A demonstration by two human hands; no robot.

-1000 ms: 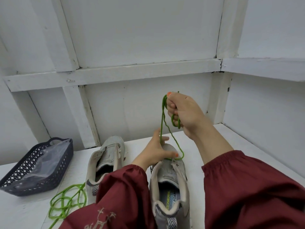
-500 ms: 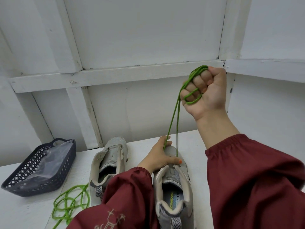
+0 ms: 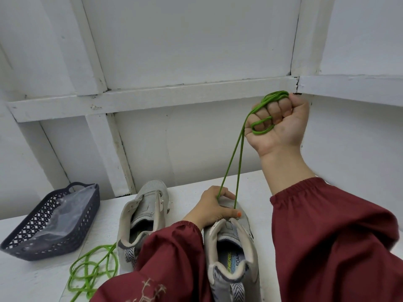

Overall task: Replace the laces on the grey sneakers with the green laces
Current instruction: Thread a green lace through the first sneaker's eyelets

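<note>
My right hand (image 3: 277, 125) fists the green lace (image 3: 234, 162), left hand (image 3: 212, 211) clamps the sneaker (image 3: 235, 247); pull both strands evenly.

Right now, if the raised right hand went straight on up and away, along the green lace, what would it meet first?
Probably the white wall beam just above the right hand; how far behind it lies is unclear.

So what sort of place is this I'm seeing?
Probably a bare, white-painted work corner rather than a furnished room: panelled walls crossed by battens, a plain white table set into the corner, and a dark plastic basket.
</note>
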